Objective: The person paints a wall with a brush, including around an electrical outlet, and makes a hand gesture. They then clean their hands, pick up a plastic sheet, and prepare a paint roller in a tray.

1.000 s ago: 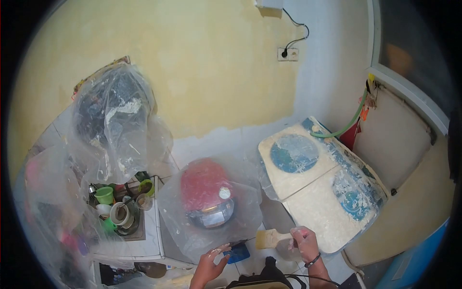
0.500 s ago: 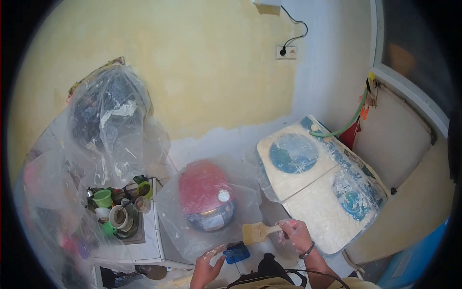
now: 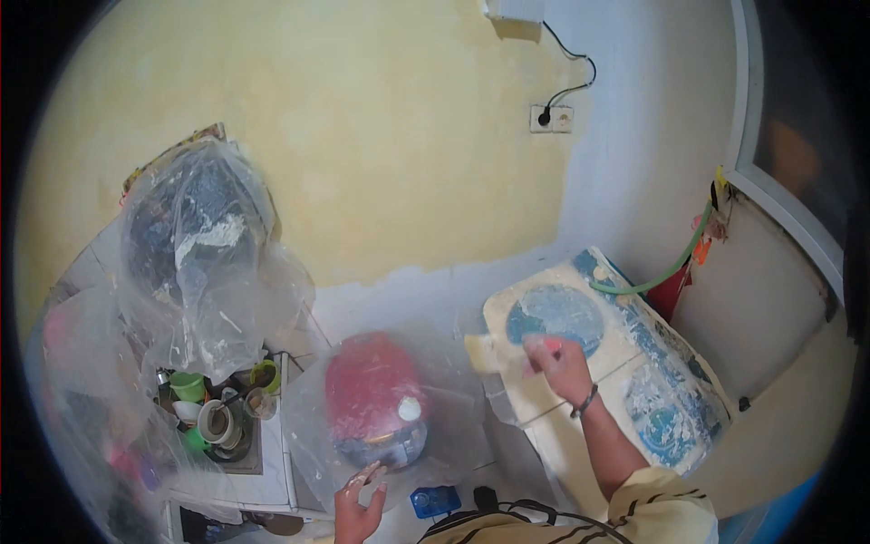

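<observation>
My right hand (image 3: 562,370) is closed round the handle of a wide paintbrush (image 3: 483,354). The pale brush head points left, slightly blurred, in front of the twin-tub washing machine (image 3: 575,399). Cream paint or plaster is smeared over the machine's lid. My left hand (image 3: 360,510) has its fingers apart and holds nothing. Whitish smears mark its fingertips. Just above it sits a red rounded appliance (image 3: 373,381) under clear plastic sheeting. A small blue container (image 3: 435,501) lies to the right of that hand, low in the view.
Ahead is a yellow wall (image 3: 390,145) with white along its lower and right parts. A socket (image 3: 551,119) holds a black plug. Plastic sheeting (image 3: 204,245) drapes bulky things at left. Dishes (image 3: 217,422) fill a sink. A green hose (image 3: 666,274) reaches the washing machine.
My right hand has risen with the paintbrush, from low down to in front of the washing machine. My left hand has shifted left, away from the blue container. The view has tilted up slightly.
</observation>
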A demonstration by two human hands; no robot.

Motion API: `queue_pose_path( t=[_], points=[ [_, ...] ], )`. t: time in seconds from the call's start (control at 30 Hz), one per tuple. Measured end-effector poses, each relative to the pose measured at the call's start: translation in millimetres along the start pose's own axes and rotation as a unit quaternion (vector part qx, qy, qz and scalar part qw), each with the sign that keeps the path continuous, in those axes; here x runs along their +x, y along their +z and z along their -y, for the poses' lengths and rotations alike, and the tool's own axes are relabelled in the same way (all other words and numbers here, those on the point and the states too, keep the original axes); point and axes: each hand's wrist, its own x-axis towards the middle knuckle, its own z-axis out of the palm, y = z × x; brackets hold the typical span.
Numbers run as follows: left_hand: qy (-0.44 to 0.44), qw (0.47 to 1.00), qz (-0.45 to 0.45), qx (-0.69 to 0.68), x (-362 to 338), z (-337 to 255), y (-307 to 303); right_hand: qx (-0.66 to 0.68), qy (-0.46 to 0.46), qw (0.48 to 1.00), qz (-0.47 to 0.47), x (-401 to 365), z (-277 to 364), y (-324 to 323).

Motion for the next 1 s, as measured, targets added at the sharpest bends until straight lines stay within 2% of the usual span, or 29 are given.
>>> queue_pose_path(
  t=[0.03,0.1,0.23,0.27,0.33,0.43,0.47,0.63,0.77,0.87,0.97,1.0],
  points=[
    [-0.009,0.999,-0.007,0.039,3,1,0,0.001,-0.021,1.0,-0.019,25,-1,-3],
    [-0.013,0.999,-0.031,0.03,11,-8,2,0.001,-0.086,0.995,-0.049,78,5,-14],
    [0.0,0.997,-0.059,0.054,28,-34,2,0.079,-0.265,0.924,-0.264,164,38,-25],
    [-0.008,0.996,-0.063,0.058,32,-34,5,0.088,-0.273,0.918,-0.274,182,43,-25],
    [-0.026,0.995,-0.069,0.067,36,-33,11,0.105,-0.283,0.907,-0.294,212,45,-27],
    [-0.077,0.99,-0.066,0.102,45,-47,15,0.085,-0.206,0.937,-0.27,283,3,-24],
    [-0.082,0.99,-0.064,0.097,47,-53,15,0.039,-0.17,0.947,-0.269,290,4,-23],
    [-0.078,0.991,-0.084,0.063,66,-92,13,-0.09,-0.296,0.882,-0.354,351,3,-19],
    [-0.102,0.988,-0.078,0.086,70,-81,16,-0.155,-0.421,0.805,-0.388,413,12,-26],
    [-0.108,0.988,-0.07,0.082,77,-90,16,-0.244,-0.422,0.787,-0.378,445,5,-22],
    [-0.101,0.989,-0.065,0.084,85,-92,16,-0.351,-0.388,0.793,-0.311,467,-20,-3],
    [-0.103,0.989,-0.063,0.085,83,-84,16,-0.391,-0.389,0.778,-0.3,467,-25,6]
  ],
)
